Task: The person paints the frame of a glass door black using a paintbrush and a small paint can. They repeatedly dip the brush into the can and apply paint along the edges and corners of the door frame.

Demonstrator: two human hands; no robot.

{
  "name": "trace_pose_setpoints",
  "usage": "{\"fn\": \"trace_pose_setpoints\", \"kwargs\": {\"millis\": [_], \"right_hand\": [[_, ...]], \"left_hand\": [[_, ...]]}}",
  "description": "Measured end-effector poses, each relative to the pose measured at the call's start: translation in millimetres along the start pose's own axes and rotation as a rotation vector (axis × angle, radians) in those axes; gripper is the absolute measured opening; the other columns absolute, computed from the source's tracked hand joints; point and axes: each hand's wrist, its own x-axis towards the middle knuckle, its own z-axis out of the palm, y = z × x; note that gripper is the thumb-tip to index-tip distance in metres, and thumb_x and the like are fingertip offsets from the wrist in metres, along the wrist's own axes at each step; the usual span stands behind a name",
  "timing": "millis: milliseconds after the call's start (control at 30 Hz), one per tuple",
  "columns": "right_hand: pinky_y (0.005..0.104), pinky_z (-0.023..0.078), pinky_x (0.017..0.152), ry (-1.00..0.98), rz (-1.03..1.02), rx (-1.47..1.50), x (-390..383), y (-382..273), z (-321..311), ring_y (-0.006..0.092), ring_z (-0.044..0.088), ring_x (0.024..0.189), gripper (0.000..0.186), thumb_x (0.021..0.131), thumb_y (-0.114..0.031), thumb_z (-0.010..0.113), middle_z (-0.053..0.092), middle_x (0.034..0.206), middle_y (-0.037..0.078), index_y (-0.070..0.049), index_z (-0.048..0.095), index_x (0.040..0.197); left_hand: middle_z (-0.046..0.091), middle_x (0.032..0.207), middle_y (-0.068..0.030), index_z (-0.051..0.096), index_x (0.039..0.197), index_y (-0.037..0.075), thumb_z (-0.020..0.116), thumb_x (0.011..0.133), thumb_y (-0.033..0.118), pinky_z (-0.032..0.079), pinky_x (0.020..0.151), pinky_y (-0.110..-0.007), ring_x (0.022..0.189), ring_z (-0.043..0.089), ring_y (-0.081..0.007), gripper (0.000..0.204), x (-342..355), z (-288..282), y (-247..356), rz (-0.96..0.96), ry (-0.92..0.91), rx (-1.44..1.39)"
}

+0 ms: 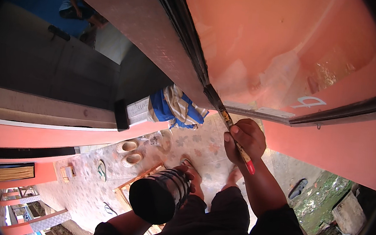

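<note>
My right hand (255, 137) is closed round the handle of a paintbrush (225, 115), which is worn and ends in a red tip. Its dark bristles meet the dark window frame (188, 38) near the lower corner of a glass pane (268, 39). Lower down and to the left, my left hand (188, 175) is wrapped round a ribbed, cylindrical can (181, 193). The can's round opening faces up and looks black inside, so its contents cannot be made out. Most of the left palm is hidden behind the can.
A blue and striped cloth (175, 108) hangs over the sill left of the frame, beside a black phone-like object (121, 114). Below are light clogs (132, 159), a wooden stool (122, 193) and a dark sandal (298, 188). A person (74, 7) sits inside at the upper left.
</note>
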Motion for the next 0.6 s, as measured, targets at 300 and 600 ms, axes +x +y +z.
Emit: {"fn": "trace_pose_setpoints", "kwargs": {"millis": [300,600], "right_hand": [[0.0303,0.046,0.05,-0.123,0.086,-0.041,-18.4,11.1,-7.1,0.0224,0.059,0.058,0.03,0.07,0.005,0.075,0.059,0.069,0.008,0.0,0.062,0.097],[0.0331,0.049,0.052,-0.279,0.285,-0.071,-43.4,-12.0,-63.3,0.026,0.062,0.06,0.023,0.072,0.001,0.074,0.061,0.071,0.011,-0.004,0.06,0.089]], "left_hand": [[0.049,0.13,-0.0207,0.039,0.14,0.005,0.053,0.095,0.033,0.056,0.069,-0.052,0.114,0.05,-0.0444,0.055,17.5,14.1,-9.9,-0.015,-0.019,-0.031],[0.049,0.13,-0.021,0.038,0.14,0.004,0.054,0.094,0.033,0.059,0.072,-0.05,0.117,0.05,-0.0438,0.057,21.7,-5.1,-32.7,0.141,-0.114,0.031]]}}
